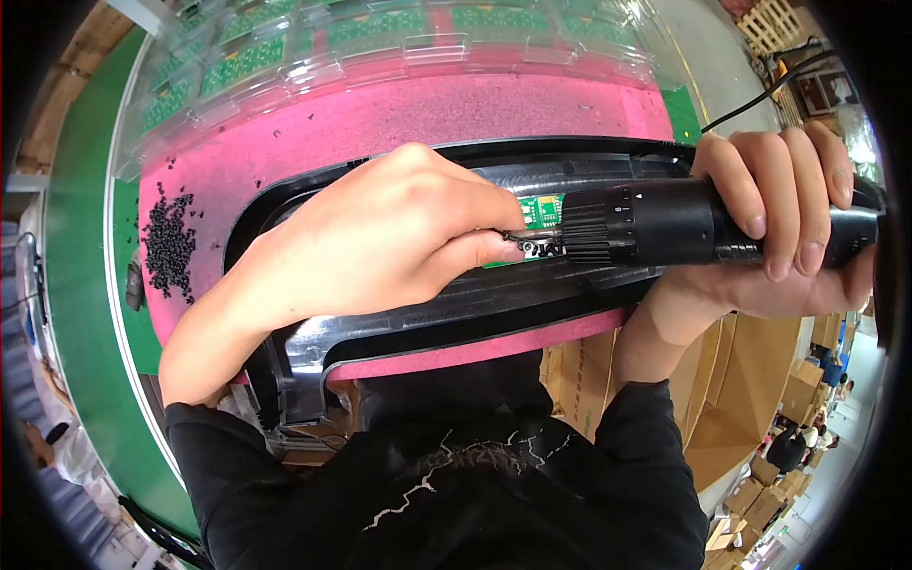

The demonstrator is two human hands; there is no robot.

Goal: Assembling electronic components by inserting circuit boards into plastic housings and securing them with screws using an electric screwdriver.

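My right hand (788, 209) is wrapped round a black electric screwdriver (655, 223), held nearly level with its ribbed nose toward the left. That nose is over a green circuit board (543, 211) lying inside a long black plastic housing (560, 293). From the left, my left hand (399, 228) reaches across the housing, thumb and forefinger pinched together at the board beside the screwdriver's nose. Something small and dark shows at those fingertips, too small to name. The screwdriver's nose covers part of the board, and its tip cannot be made out.
A pink mat (380, 109) lies under the housing. To the left is a heap of small black screws (169, 249). Clear plastic trays (418, 47) with green circuit boards line the far side. A cardboard box (741, 399) stands at the right, below a black cable (760, 93).
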